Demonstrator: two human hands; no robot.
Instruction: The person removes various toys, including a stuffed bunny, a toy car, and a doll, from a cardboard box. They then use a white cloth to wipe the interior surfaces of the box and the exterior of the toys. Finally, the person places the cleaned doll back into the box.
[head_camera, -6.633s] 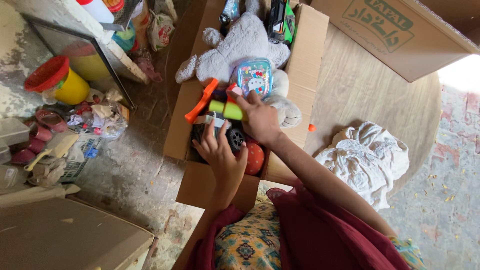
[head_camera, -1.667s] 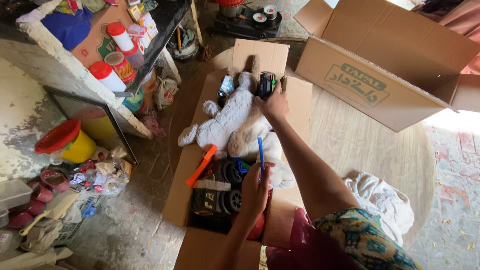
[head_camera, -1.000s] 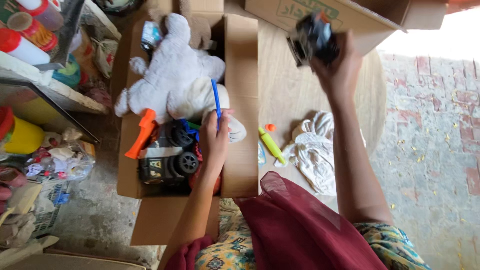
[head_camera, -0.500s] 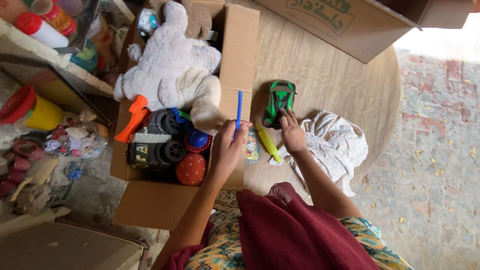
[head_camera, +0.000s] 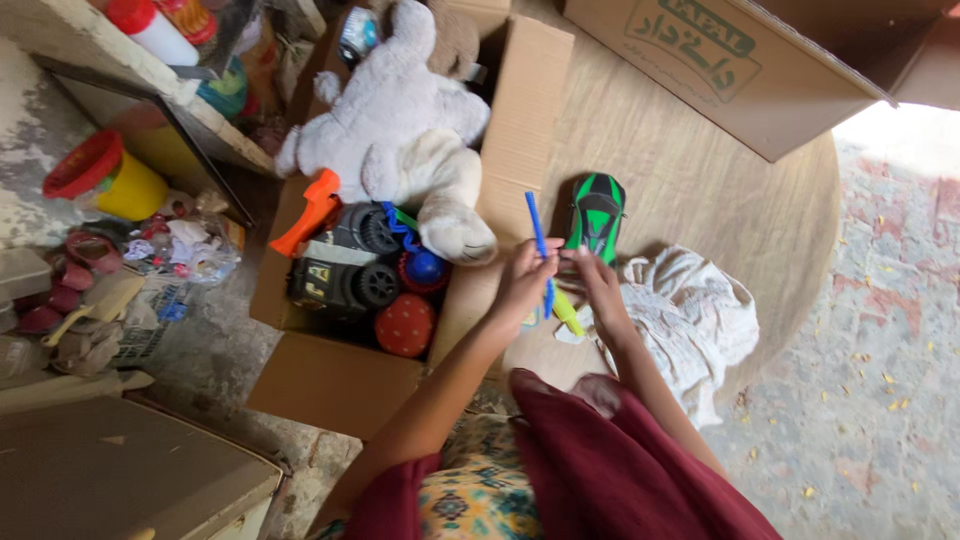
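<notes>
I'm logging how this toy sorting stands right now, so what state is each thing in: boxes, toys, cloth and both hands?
Toy box: open, full.
Second box: on its side, open.
Plush animal: lying on top of the toys.
Green toy car: on the round table, right way up.
Blue stick: gripped in the left hand.
Right hand: touching the stick's lower end.
White cloth: crumpled on the table.

Glossy plastic car (head_camera: 595, 213) (matt cardboard box (head_camera: 520, 130))
</notes>
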